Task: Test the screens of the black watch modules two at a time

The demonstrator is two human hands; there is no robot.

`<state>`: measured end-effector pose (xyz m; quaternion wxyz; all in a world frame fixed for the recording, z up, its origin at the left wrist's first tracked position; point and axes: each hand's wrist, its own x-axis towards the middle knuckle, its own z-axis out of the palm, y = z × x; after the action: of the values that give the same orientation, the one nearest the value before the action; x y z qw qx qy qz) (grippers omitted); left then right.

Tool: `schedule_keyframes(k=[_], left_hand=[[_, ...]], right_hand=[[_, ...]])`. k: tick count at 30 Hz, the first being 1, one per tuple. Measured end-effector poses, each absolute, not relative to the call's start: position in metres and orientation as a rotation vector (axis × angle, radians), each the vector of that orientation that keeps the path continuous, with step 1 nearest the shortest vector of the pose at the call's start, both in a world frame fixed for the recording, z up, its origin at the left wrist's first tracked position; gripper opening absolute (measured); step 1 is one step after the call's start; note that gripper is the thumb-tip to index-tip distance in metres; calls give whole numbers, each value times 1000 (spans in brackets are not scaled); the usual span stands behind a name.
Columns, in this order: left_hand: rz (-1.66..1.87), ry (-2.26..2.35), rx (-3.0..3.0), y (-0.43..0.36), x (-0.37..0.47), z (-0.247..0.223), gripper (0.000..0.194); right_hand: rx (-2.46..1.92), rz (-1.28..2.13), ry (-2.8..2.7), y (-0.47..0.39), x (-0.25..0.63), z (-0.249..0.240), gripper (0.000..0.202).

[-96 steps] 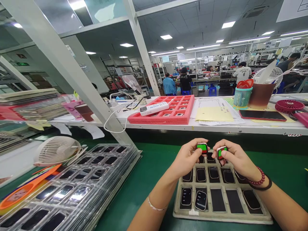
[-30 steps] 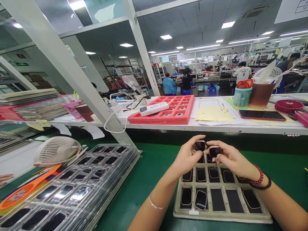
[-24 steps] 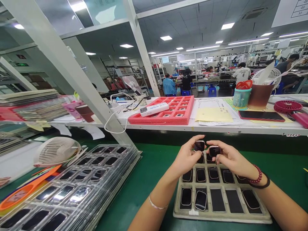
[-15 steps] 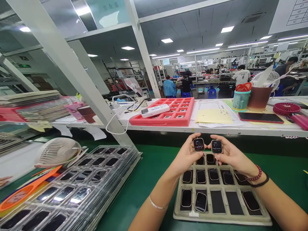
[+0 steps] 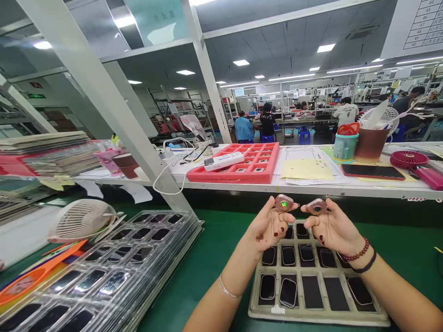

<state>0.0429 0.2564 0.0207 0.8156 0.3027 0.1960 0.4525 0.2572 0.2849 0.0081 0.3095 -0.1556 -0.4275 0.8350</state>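
Note:
My left hand (image 5: 272, 223) pinches a pinkish smartwatch (image 5: 284, 203), its back turned up with a green light glowing in the sensor. Opposite it, my right hand (image 5: 334, 226) grips a second smartwatch (image 5: 316, 206), also back side up, its sensor dark. Both are held a small distance apart above the far edge of a beige tray (image 5: 301, 314). Several dark-screened watches lie in the tray's compartments, such as one at the front left (image 5: 267, 287); two front compartments hold no watch.
Stacked clear trays of watches (image 5: 121, 276) stand at the left, beside a white fan (image 5: 83, 219) and an orange tool (image 5: 41, 272). On the shelf are a red foam tray (image 5: 231, 175), papers, a phone (image 5: 372, 171) and cups. People sit far behind.
Both hands have rotated, so the two watches show their backs instead of their lit screens. The view has shifted slightly.

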Motion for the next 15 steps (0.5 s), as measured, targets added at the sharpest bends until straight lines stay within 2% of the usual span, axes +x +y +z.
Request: schedule_keyframes(k=[3, 7, 15], left_hand=[[1064, 578, 837, 252, 46, 25, 54], [1161, 782, 1114, 245, 51, 32, 72], [1180, 890, 1379, 239, 62, 30, 47]], right_hand=[[-445, 2051, -1235, 285, 258, 11, 44], [-472, 1784, -1380, 285, 256, 13, 56], [-603, 1336, -1691, 277, 250, 10, 38]])
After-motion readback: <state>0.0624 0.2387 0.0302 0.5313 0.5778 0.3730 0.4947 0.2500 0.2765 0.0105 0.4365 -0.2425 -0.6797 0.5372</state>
